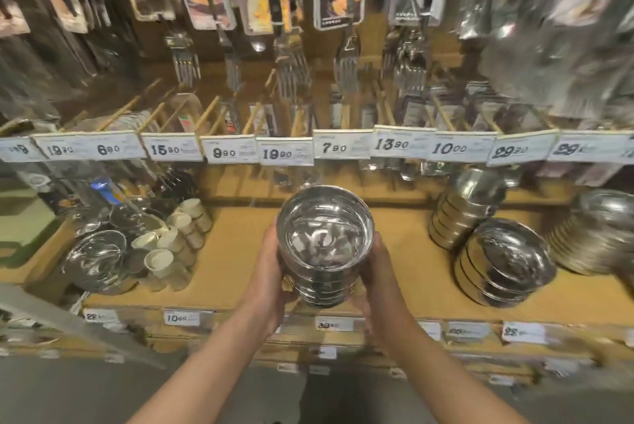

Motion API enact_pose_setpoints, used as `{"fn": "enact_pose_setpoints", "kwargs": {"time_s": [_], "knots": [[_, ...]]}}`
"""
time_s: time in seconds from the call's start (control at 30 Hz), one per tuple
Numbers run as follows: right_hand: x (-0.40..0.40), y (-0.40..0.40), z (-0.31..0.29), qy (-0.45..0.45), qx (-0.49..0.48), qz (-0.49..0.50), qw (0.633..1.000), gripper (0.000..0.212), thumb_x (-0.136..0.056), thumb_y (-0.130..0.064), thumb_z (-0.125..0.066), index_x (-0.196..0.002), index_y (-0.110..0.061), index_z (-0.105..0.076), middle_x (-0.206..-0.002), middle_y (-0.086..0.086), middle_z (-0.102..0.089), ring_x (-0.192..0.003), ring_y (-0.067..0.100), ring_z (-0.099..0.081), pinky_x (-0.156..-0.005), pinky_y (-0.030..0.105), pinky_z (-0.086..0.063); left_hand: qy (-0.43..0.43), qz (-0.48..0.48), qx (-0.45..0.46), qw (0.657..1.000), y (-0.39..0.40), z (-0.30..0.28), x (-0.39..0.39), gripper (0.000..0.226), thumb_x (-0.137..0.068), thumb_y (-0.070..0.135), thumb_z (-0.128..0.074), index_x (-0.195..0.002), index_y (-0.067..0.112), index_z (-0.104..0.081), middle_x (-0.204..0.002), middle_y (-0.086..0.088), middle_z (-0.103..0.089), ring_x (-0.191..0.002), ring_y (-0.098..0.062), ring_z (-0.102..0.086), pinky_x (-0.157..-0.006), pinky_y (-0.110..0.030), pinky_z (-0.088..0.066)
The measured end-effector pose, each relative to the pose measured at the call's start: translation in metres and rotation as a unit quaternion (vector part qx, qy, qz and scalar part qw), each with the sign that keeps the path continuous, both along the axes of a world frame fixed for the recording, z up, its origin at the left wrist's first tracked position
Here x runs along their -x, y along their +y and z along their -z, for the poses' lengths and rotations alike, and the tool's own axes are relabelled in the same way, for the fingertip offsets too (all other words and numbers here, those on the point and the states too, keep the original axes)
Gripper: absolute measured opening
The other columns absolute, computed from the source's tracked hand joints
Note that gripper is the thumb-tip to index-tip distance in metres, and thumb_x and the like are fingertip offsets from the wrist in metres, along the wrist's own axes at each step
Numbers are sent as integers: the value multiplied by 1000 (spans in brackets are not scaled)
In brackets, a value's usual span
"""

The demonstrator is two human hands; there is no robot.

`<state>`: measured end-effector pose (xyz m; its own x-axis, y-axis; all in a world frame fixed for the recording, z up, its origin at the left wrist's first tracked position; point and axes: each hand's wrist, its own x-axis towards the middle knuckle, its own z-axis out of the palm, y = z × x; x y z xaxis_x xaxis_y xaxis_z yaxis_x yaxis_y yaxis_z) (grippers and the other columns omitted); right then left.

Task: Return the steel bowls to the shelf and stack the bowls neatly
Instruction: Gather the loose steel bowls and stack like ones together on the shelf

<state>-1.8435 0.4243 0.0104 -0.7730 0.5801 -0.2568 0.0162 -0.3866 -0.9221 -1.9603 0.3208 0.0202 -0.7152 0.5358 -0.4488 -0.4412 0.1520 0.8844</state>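
Shop shelf (240,252), tan board, price tags along upper rail. Stack of steel bowls (324,245) held above bare middle stretch, clasped at sides by left hand (271,272) and right hand (374,272), fingers curled round lower bowls. Stack judged rigid, fairly heavy, slick; low two-sided grip advised. Bowl stacks (494,252) at right, small cups (171,245) at left; gap between judged unobstructed.

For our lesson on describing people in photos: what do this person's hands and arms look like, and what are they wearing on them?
Both forearms are bare as far as the picture shows; no sleeve or cuff is in view. The left hand and the right hand wear no gloves, and no watch, bracelet or ring is visible. The picture is too blurred to show the fingernails or any small marks.
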Motion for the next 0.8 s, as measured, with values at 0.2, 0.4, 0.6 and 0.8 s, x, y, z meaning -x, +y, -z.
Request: {"fn": "enact_pose_setpoints", "kwargs": {"time_s": [0.2,0.4,0.6,0.8], "knots": [[-78,62,20,-40,4,52,998,52,-92,-78,-34,-130,-50,-57,-129,-15,-64,-120,11,-55,-104,55,-46,-48,75,-16,996,76,23,-65,64,-76,89,-41,-113,47,-72,-112,14,-76,-118,-16,-60,-82,-49,-59],[-103,115,49,-45,17,54,997,56,-90,-81,-33,-131,-52,-57,-135,-15,-63,-120,3,-55,-101,46,-46,-43,96,-4,994,132,51,-84,63,-80,83,-40,-116,41,-70,-118,6,-74,-118,-18,-60,-75,-44,-58],[-79,157,82,-28,13,48,998,43,-96,-74,-33,-127,-58,-58,-132,-27,-62,-121,-10,-55,-86,26,-53,-54,100,-4,993,174,82,-63,57,-91,75,-35,-118,41,-70,-113,12,-76,-116,-13,-61,-72,-36,-56],[-53,185,114,-27,3,65,998,50,-98,-71,-29,-133,-49,-57,-133,-20,-64,-121,-2,-59,-84,28,-54,-32,117,-29,992,207,111,-40,46,-95,69,-34,-105,47,-74,-107,13,-77,-93,-1,-73,-68,-28,-59]]}}
